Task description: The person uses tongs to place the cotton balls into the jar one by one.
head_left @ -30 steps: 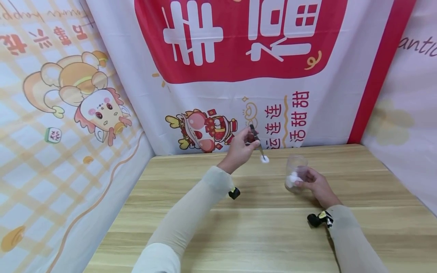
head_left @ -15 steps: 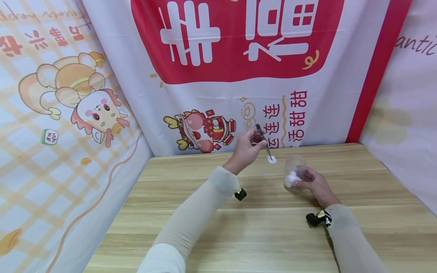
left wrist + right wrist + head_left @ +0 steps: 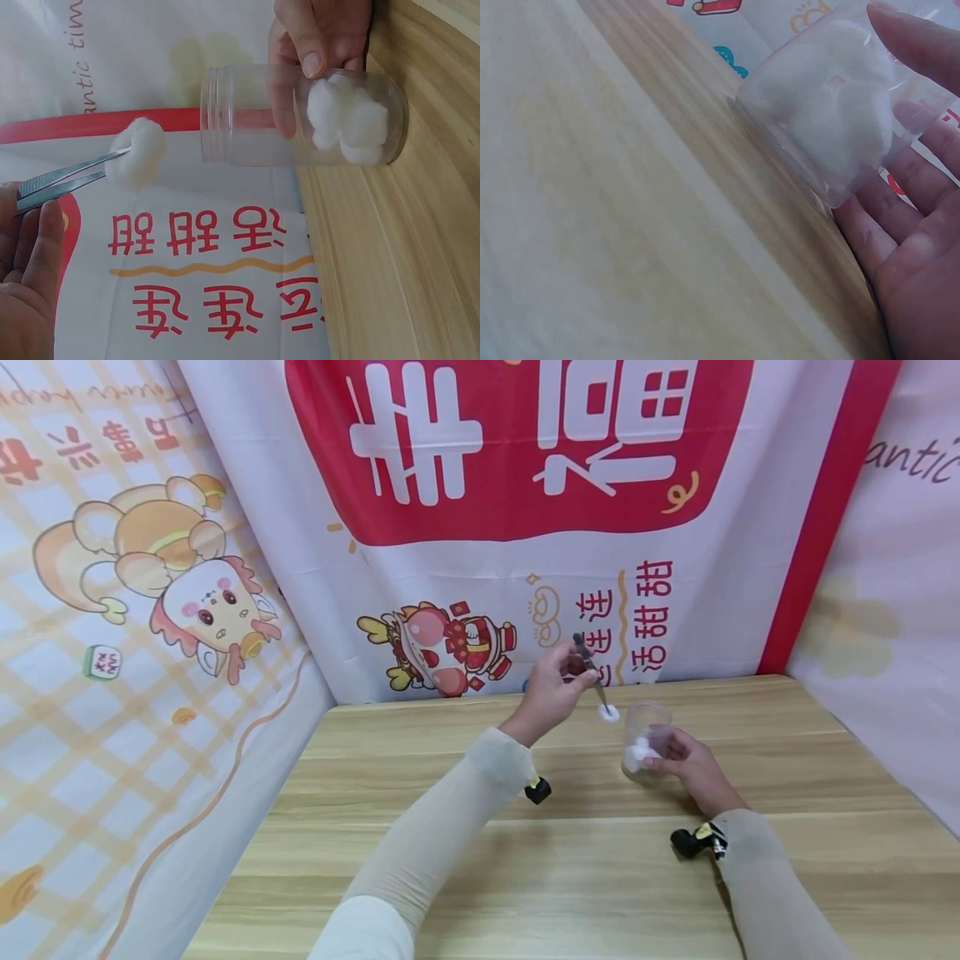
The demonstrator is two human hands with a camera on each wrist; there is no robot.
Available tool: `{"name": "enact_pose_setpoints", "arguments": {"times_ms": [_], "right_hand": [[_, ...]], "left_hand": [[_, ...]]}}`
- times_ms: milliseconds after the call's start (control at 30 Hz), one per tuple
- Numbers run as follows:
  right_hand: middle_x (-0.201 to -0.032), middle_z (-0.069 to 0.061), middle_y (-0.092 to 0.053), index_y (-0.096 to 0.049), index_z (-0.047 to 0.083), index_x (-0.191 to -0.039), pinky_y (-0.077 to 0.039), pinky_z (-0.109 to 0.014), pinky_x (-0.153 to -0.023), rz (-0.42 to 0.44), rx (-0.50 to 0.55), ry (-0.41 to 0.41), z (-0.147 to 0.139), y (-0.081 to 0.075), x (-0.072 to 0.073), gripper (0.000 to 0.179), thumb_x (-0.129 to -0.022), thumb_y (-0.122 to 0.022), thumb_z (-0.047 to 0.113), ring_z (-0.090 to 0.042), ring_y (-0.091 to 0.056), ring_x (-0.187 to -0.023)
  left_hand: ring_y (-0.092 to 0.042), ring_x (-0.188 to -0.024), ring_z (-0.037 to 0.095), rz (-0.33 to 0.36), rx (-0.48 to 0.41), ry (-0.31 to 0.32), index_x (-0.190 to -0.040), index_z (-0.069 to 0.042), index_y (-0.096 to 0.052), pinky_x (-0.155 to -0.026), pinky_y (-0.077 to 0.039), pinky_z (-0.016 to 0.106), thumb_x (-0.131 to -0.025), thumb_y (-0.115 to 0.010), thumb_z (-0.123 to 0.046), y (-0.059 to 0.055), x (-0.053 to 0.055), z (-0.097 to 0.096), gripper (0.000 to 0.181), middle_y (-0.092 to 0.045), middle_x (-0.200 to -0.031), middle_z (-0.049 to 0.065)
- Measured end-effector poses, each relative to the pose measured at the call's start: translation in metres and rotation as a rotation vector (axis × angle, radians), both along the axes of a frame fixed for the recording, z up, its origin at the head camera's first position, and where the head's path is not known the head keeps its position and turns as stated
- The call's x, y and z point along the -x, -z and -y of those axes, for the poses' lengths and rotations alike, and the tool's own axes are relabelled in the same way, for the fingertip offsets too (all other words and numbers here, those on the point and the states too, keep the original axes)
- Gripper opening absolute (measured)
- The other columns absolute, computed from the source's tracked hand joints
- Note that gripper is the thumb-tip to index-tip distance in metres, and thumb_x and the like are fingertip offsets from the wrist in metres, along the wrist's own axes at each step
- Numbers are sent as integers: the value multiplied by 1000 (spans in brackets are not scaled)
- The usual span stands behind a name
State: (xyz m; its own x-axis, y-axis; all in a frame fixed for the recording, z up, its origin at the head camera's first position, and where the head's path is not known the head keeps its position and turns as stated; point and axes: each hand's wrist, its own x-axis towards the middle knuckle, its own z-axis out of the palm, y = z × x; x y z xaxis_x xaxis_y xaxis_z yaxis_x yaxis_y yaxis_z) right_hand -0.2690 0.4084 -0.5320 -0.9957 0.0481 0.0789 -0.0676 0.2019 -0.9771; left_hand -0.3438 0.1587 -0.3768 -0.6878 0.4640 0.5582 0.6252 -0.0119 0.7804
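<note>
My left hand (image 3: 553,692) pinches metal tweezers (image 3: 64,182) near their upper end. A white cotton ball (image 3: 138,152) is clasped in the tweezer tips, off the table and just left of the jar's mouth in the head view. The clear plastic jar (image 3: 647,720) stands upright on the table with no lid on it. Several white cotton balls (image 3: 346,120) lie in its lower part. Thumb and fingers of my right hand (image 3: 697,768) hold the jar from its right side; in the right wrist view this hand (image 3: 922,217) wraps its wall.
The wood-grain table (image 3: 600,877) reaches back to a printed cloth wall (image 3: 525,518). More printed cloth hangs on the left side (image 3: 150,693) and the right side (image 3: 885,693). A small black camera sits on each wrist.
The left hand has moved right, carrying the tweezers and cotton ball closer to the jar. My right hand and the jar stay in place; the head view has shifted slightly.
</note>
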Motion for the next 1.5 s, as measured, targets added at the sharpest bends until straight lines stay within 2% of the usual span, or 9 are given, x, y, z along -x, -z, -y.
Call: {"name": "enact_pose_setpoints", "arguments": {"times_ms": [233, 333, 500, 633, 767, 967, 1200, 1367, 1500], "right_hand": [[-143, -16, -47, -45, 9, -141, -40, -16, -96, -25, 13, -10, 0, -1, 0, 71, -82, -79, 30, -29, -41, -132], [-143, -16, -47, -44, 8, -142, -40, -13, -94, -31, 5, -9, -1, -1, 0, 72, -83, -79, 31, -30, -41, -132], [-144, -14, -46, -42, 10, -144, -38, -26, -104, -18, -3, -6, -2, -1, 1, 74, -83, -78, 32, -30, -40, -133], [-144, -14, -46, -40, 10, -145, -34, -40, -109, -7, -2, -3, -2, -1, 0, 75, -84, -78, 32, -30, -41, -133], [-143, -15, -47, -41, 8, -145, -32, -45, -110, -12, 0, 1, -1, -2, 0, 76, -83, -78, 32, -30, -41, -132], [-143, -16, -46, -42, 8, -144, -31, -47, -110, -13, 5, 4, 0, -2, -1, 75, -83, -79, 32, -31, -41, -132], [-145, -17, -44, -41, 8, -144, -27, -54, -111, 0, 11, 4, 1, -1, -3, 77, -82, -79, 34, -35, -38, -134], [-145, -17, -44, -41, 7, -144, -28, -52, -111, 3, 12, 4, 1, 1, -1, 78, -81, -79, 33, -33, -39, -134], [-145, -17, -44, -41, 7, -144, -28, -52, -111, -6, 20, 0, -1, 2, 1, 77, -82, -79, 33, -33, -39, -134]], "left_hand": [[-63, -86, 11, 12, 5, 4, -108, -9, -60, -75, -56, 24, -89, -68, -2, -1, -1, -8, 21, -65, -93, 2], [-64, -86, 12, 11, -1, 12, -108, -7, -60, -75, -56, 25, -89, -68, -2, -3, -2, -11, 21, -65, -93, 2], [-63, -85, 13, 32, -12, 28, -110, -6, -60, -74, -57, 24, -89, -67, 0, -4, -7, -17, 23, -65, -94, 6], [-63, -84, 12, 41, -24, 20, -110, -7, -61, -74, -57, 24, -88, -68, 1, 0, -7, -23, 24, -65, -93, 6], [-64, -85, 11, 66, -37, 30, -111, -9, -61, -75, -57, 24, -89, -68, 0, 7, -3, -28, 25, -65, -92, 2], [-64, -86, 10, 73, -38, 29, -111, -10, -60, -75, -57, 24, -89, -68, -1, 13, -1, -33, 25, -65, -92, 1], [-64, -84, 10, 29, -45, 12, -111, -11, -59, -73, -57, 24, -89, -68, -1, 16, -1, -40, 26, -65, -91, 0], [-63, -84, 9, 15, -53, -7, -110, -10, -60, -74, -56, 22, -88, -68, -1, 19, 1, -48, 25, -66, -92, 1], [-63, -85, 9, 23, -58, 1, -110, -10, -60, -75, -56, 22, -89, -68, -1, 21, 1, -54, 25, -65, -92, 1]]}}
